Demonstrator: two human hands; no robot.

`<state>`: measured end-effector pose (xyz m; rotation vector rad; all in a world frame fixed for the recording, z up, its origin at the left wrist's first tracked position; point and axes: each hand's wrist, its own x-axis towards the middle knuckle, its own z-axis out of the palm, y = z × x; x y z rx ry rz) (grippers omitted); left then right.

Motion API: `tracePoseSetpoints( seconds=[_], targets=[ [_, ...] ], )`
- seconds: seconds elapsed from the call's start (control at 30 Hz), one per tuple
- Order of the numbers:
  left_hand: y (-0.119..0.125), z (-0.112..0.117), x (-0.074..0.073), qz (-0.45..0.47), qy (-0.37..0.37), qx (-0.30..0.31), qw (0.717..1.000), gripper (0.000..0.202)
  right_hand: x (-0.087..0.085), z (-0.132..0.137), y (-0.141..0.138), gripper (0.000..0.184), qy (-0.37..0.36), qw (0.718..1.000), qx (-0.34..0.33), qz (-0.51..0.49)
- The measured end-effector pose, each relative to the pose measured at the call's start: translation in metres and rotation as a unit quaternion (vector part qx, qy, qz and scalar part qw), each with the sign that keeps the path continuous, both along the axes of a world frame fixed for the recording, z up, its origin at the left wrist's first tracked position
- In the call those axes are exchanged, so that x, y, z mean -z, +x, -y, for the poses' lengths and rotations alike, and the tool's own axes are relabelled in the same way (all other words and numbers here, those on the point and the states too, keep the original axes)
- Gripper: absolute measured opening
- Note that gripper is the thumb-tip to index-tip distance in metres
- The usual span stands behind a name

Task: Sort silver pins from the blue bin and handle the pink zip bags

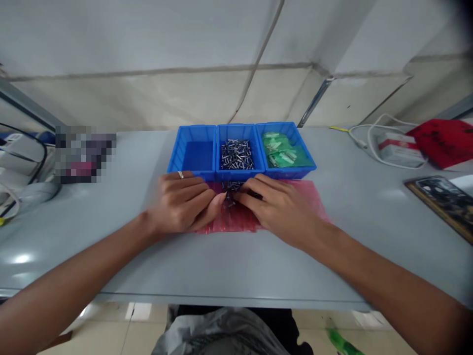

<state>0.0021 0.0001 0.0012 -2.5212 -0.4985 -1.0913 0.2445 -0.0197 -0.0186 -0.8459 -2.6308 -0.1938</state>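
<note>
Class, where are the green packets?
In the head view, the green packets lie in the rightmost blue bin, next to the middle bin's metal pins, beyond the right hand.

A small-parts assembly workshop

A grey workbench point(236, 276) carries blue plastic parts bins point(240, 127), one holding loose metal pins point(236, 154), another green packets point(283, 150). Tiled floor point(111, 320) shows below the bench's edge.

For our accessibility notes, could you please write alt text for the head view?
Left hand and right hand touch metal pins on a pink sheet before three blue bins: one empty, one of pins, one of green packets.
</note>
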Motion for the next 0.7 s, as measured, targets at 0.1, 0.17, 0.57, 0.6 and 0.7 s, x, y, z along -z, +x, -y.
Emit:
tracePoseSetpoints(
  seconds=[0.1,0.17,0.57,0.6,0.7],
  targets=[
    [-0.001,0.000,0.001,0.003,-0.006,-0.003,1.000,0.038,-0.005,0.002,-0.002,0.030,-0.006,0.998,0.004,-0.058],
    [-0.003,0.000,0.002,0.002,-0.006,-0.004,1.000,0.038,-0.008,0.003,-0.003,0.030,-0.031,0.994,0.007,-0.108],
    [-0.004,0.001,0.004,-0.014,-0.014,-0.034,0.999,0.022,-0.023,0.012,-0.006,0.013,-0.248,0.866,0.009,-0.433],
    [-0.004,0.001,0.004,-0.015,-0.013,-0.029,0.999,0.019,-0.024,0.013,-0.007,0.011,-0.283,0.846,0.010,-0.452],
    [-0.005,0.001,0.003,-0.016,-0.010,-0.019,1.000,0.008,-0.026,0.016,-0.009,0.007,-0.334,0.815,0.018,-0.474]
  ],
)
